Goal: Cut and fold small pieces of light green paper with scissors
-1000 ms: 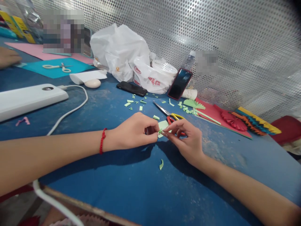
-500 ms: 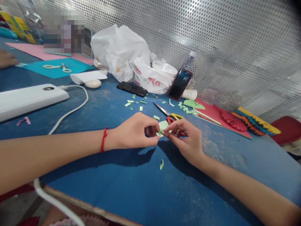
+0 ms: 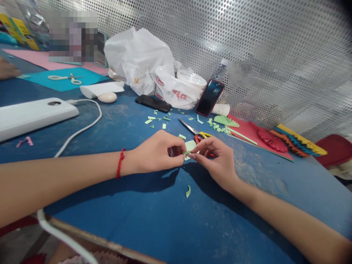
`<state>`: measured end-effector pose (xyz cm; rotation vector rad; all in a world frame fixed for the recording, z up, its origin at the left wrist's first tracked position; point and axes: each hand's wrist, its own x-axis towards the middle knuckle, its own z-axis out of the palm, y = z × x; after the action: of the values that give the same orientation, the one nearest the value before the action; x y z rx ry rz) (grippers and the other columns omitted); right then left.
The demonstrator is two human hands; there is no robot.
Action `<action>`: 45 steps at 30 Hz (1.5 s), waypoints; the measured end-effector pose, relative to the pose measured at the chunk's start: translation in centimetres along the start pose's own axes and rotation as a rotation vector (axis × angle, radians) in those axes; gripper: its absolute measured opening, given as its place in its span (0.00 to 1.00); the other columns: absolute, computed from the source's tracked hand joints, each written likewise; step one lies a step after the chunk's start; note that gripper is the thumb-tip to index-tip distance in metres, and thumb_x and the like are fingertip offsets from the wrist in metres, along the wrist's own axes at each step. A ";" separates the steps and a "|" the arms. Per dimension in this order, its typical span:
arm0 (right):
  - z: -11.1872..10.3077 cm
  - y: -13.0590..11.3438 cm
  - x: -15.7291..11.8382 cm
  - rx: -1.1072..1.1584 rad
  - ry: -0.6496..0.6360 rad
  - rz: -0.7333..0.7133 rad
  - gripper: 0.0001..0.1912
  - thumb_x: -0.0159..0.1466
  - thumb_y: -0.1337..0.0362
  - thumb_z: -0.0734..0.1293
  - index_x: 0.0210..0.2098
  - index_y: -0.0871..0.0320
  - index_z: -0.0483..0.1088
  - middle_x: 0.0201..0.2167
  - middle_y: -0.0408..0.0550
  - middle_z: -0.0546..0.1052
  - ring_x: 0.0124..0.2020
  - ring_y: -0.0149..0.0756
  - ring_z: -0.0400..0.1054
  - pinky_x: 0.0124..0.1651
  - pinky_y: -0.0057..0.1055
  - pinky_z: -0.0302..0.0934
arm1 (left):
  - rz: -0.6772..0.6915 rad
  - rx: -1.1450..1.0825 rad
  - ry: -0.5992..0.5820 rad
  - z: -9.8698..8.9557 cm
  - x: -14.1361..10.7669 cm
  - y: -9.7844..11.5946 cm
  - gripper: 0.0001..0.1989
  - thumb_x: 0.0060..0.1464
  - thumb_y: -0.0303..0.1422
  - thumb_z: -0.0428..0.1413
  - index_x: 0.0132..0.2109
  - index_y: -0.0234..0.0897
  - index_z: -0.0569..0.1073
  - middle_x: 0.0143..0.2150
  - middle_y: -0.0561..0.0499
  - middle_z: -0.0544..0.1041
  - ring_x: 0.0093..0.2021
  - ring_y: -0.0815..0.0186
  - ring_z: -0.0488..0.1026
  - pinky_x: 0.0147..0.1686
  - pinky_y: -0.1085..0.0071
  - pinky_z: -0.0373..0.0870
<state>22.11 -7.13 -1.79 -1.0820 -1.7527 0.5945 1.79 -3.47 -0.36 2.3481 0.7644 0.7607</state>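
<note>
Both my hands meet over the blue table and pinch a small green paper piece [image 3: 187,152] between their fingertips. My left hand [image 3: 158,151], with a red cord at the wrist, grips its left end. On its other end, the thumb and forefinger of my right hand [image 3: 216,156] are closed. A pale green paper square [image 3: 190,145] lies just behind the fingertips, partly covered. Scissors [image 3: 192,129] with red and yellow handles rest behind my right hand, which hides part of the handles. Nearer to me lies a curled green scrap [image 3: 188,191].
Green paper scraps [image 3: 164,126] are scattered behind my hands. A black phone [image 3: 153,103], a leaning phone [image 3: 209,97] and white plastic bags [image 3: 140,55] stand farther back. A power bank [image 3: 35,115] with a white cable [image 3: 77,134] lies left; folded paper fans [image 3: 297,141] lie right. Another person's hand [image 3: 8,69] shows far left.
My fingers have shifted slightly on the green paper piece, which now looks flatter between them. The whole view has moved a little; the other things keep their places.
</note>
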 end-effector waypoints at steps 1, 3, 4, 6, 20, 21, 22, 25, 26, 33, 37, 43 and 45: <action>0.0 0.1 0.1 0.014 -0.003 0.017 0.09 0.56 0.63 0.75 0.31 0.56 0.71 0.27 0.42 0.77 0.23 0.27 0.67 0.24 0.25 0.58 | 0.001 0.001 0.001 0.0 0.0 0.0 0.06 0.52 0.28 0.56 0.33 0.32 0.79 0.25 0.53 0.78 0.25 0.72 0.72 0.27 0.78 0.65; 0.0 0.3 0.2 0.037 -0.011 0.040 0.10 0.55 0.63 0.76 0.32 0.56 0.71 0.28 0.42 0.77 0.23 0.26 0.67 0.24 0.24 0.58 | 0.006 0.003 0.001 -0.1 0.0 0.0 0.06 0.52 0.28 0.56 0.33 0.32 0.79 0.25 0.53 0.78 0.25 0.72 0.72 0.27 0.78 0.65; 0.0 0.3 0.3 0.046 -0.015 0.045 0.11 0.55 0.63 0.76 0.33 0.56 0.71 0.29 0.42 0.77 0.24 0.26 0.67 0.24 0.24 0.57 | 0.009 0.004 0.000 -0.1 0.1 0.1 0.06 0.52 0.27 0.56 0.33 0.32 0.79 0.25 0.53 0.78 0.25 0.72 0.72 0.28 0.78 0.65; -0.1 0.4 0.3 0.061 -0.018 0.050 0.12 0.54 0.62 0.76 0.34 0.56 0.71 0.31 0.42 0.78 0.24 0.26 0.67 0.24 0.24 0.57 | 0.013 0.009 0.000 0.0 0.1 0.1 0.07 0.52 0.27 0.56 0.33 0.33 0.80 0.25 0.53 0.78 0.25 0.72 0.72 0.28 0.79 0.65; -0.2 0.7 0.4 0.200 -0.015 0.154 0.15 0.53 0.58 0.77 0.34 0.56 0.70 0.27 0.43 0.80 0.21 0.29 0.70 0.21 0.26 0.64 | -0.019 0.015 0.060 -0.1 -0.1 0.2 0.07 0.51 0.29 0.56 0.32 0.33 0.79 0.26 0.53 0.79 0.25 0.71 0.73 0.28 0.78 0.66; -0.1 0.6 0.5 0.208 -0.011 0.162 0.16 0.52 0.57 0.77 0.33 0.56 0.70 0.26 0.43 0.80 0.20 0.29 0.70 0.21 0.26 0.64 | -0.021 0.014 0.063 -0.2 -0.1 0.3 0.07 0.51 0.29 0.56 0.32 0.33 0.79 0.25 0.53 0.79 0.25 0.71 0.73 0.27 0.78 0.66; -0.1 0.6 0.5 0.213 -0.008 0.169 0.16 0.52 0.57 0.77 0.33 0.56 0.70 0.26 0.43 0.80 0.20 0.29 0.70 0.21 0.26 0.64 | -0.024 0.013 0.064 -0.2 -0.1 0.3 0.07 0.51 0.29 0.56 0.31 0.33 0.79 0.25 0.53 0.79 0.25 0.71 0.73 0.27 0.78 0.66; -0.1 0.6 0.5 0.213 -0.009 0.173 0.17 0.52 0.56 0.77 0.33 0.56 0.70 0.26 0.43 0.80 0.20 0.29 0.69 0.20 0.26 0.64 | -0.030 0.006 0.060 -0.2 0.0 0.3 0.06 0.50 0.29 0.57 0.31 0.33 0.79 0.25 0.53 0.79 0.26 0.70 0.74 0.28 0.78 0.67; -0.1 0.6 0.5 0.210 -0.011 0.170 0.16 0.52 0.57 0.77 0.33 0.56 0.70 0.26 0.43 0.80 0.19 0.28 0.69 0.20 0.26 0.63 | -0.028 0.004 0.057 -0.2 0.0 0.3 0.06 0.49 0.29 0.57 0.31 0.33 0.79 0.25 0.53 0.79 0.26 0.70 0.74 0.28 0.78 0.67; -0.1 0.6 0.5 0.209 -0.024 0.148 0.16 0.52 0.56 0.77 0.33 0.56 0.70 0.27 0.43 0.80 0.19 0.28 0.69 0.21 0.26 0.63 | -0.001 0.020 0.069 -0.2 0.0 0.5 0.05 0.49 0.28 0.57 0.29 0.33 0.77 0.24 0.53 0.78 0.25 0.71 0.73 0.28 0.78 0.67; 0.0 0.7 0.4 0.198 -0.027 0.138 0.17 0.52 0.56 0.77 0.34 0.56 0.70 0.27 0.43 0.80 0.19 0.28 0.69 0.20 0.26 0.63 | -0.028 0.019 0.065 -0.2 -0.1 0.5 0.04 0.47 0.28 0.58 0.30 0.33 0.78 0.24 0.53 0.78 0.26 0.69 0.75 0.29 0.77 0.69; -0.1 0.8 0.3 0.193 -0.038 0.133 0.15 0.53 0.58 0.77 0.34 0.56 0.70 0.27 0.43 0.80 0.20 0.28 0.69 0.21 0.26 0.64 | -0.034 -0.020 0.044 -0.1 -0.1 0.4 0.05 0.47 0.28 0.58 0.31 0.33 0.79 0.24 0.52 0.79 0.26 0.69 0.75 0.29 0.77 0.69; -0.1 0.7 0.3 0.200 -0.041 0.130 0.15 0.54 0.59 0.77 0.34 0.56 0.70 0.27 0.42 0.80 0.20 0.28 0.69 0.21 0.25 0.64 | -0.037 -0.022 0.046 -0.1 -0.1 0.5 0.05 0.47 0.29 0.58 0.31 0.32 0.79 0.24 0.52 0.79 0.26 0.69 0.75 0.29 0.77 0.69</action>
<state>22.42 -6.47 -2.17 -1.0542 -1.6270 0.8581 1.79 -3.81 -0.01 2.2982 0.8124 0.8053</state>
